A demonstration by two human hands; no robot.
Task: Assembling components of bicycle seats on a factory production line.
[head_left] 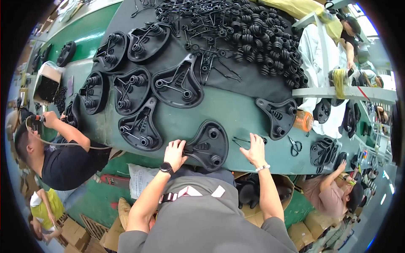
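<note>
A black bicycle saddle (209,145) lies underside up at the table's near edge, its nose pointing left. My left hand (175,155), with a dark watch at the wrist, is closed around that nose. To the right of the saddle, my right hand (255,152) has its thumb and fingers on a black wire saddle rail (240,140); the hand covers its middle. A light bracelet circles the right wrist. Another saddle (276,118), with a rail fitted on it, rests farther right, beyond a pair of scissors (295,146).
Several saddles with rails (177,84) stand at the left. Across the far side of the green table (228,101) are heaped coil springs (265,38) and wire rails (194,25). A metal frame (346,92) crosses the right. Co-workers sit on both sides; one holds a power tool (37,118).
</note>
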